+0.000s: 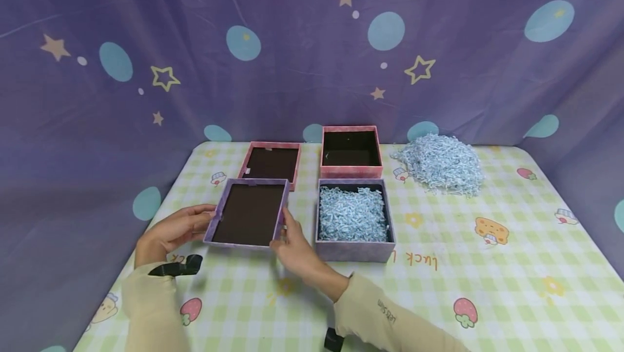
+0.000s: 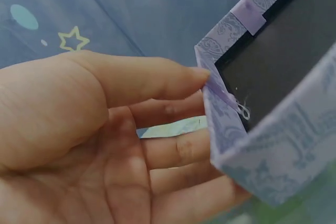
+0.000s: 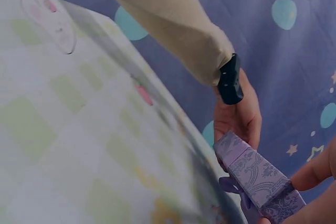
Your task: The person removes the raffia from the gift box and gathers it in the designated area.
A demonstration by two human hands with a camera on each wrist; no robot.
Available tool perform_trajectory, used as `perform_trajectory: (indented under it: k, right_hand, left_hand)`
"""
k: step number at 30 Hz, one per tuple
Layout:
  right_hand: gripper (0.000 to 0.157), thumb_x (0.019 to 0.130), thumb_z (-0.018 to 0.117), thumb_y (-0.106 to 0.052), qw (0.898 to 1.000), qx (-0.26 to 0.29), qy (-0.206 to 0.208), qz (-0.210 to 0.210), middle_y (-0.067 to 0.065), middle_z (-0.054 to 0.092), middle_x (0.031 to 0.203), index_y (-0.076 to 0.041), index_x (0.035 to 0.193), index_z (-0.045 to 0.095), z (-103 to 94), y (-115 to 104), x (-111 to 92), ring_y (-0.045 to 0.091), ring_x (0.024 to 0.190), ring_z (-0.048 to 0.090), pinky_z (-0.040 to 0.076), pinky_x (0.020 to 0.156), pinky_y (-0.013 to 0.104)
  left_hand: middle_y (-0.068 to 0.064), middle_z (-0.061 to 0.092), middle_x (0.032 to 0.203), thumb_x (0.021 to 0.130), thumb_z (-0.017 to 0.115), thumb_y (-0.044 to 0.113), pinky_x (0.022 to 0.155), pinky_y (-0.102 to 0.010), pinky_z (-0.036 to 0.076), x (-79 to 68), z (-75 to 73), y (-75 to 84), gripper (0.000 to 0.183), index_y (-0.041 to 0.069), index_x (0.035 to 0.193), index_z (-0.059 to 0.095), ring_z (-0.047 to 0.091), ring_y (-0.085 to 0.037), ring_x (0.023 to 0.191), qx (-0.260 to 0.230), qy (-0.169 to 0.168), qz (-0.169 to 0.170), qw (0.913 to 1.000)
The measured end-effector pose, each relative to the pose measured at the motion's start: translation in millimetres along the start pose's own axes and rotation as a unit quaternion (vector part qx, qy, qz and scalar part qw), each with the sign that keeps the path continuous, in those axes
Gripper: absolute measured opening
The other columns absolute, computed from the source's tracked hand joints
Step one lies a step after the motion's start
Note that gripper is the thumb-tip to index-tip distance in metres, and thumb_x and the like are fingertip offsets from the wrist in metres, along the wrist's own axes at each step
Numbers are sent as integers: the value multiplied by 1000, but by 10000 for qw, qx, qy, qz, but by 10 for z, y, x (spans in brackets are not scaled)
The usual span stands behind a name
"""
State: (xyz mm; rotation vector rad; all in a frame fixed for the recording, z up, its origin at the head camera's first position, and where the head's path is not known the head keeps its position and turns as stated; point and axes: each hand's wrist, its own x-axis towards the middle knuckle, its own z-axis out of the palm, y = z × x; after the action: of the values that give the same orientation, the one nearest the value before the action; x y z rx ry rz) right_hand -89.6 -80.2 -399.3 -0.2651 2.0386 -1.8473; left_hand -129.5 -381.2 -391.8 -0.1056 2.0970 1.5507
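Both hands hold a purple patterned box lid [image 1: 248,214] above the table, its dark inside facing up. My left hand [image 1: 182,228] is at the lid's left edge; in the left wrist view its thumb [image 2: 157,80] touches the rim and the other fingers reach underneath. My right hand [image 1: 297,246] grips the lid's right side near the front corner. A purple ribbon [image 3: 231,184] hangs below the lid in the right wrist view. Just right of the hands stands the purple box [image 1: 355,251], filled with light blue shredded paper [image 1: 353,214].
Behind the held lid lies a pink box lid [image 1: 273,162], inside up. An open pink box [image 1: 351,170] with a dark inside stands behind the purple box. A heap of blue shredded paper [image 1: 441,165] lies at the back right. A green checked cloth [image 1: 429,298] covers the table.
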Motion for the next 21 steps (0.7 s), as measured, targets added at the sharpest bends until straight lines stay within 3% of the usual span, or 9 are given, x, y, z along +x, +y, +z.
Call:
perform_trajectory:
  k: [3,7,15,21]
  right_hand:
    - [82,84,54,-5,9999,-11,30,105,17,33,138,-8,154,10,12,50,10,27,122,39,31,111,48]
    - [84,80,54,-3,9997,-138,111,156,15,35,130,-4,153,13,20,121,40,24,112,39,32,108,46]
    - [85,74,54,1,9994,-241,248,83,23,31,139,0,151,18,33,242,110,31,126,34,27,113,48]
    - [78,80,57,-7,9989,-332,256,229,19,37,133,-2,150,24,23,280,142,28,119,41,31,110,47]
  left_hand:
    - [2,60,118,101,47,25,91,-30,50,28,2,-52,56,-5,143,27,60,-13,107,-197,-88,9,9998]
    - [8,61,106,101,49,22,88,-31,52,66,14,-99,47,-4,137,35,62,-8,98,-390,-214,4,9990]
    - [2,60,116,99,52,26,92,-35,51,108,44,-110,59,-9,142,31,58,-7,103,83,-5,-126,9999]
    - [-18,52,135,99,53,28,96,-43,50,94,79,-54,60,-8,142,33,55,-20,114,603,207,-317,9975]
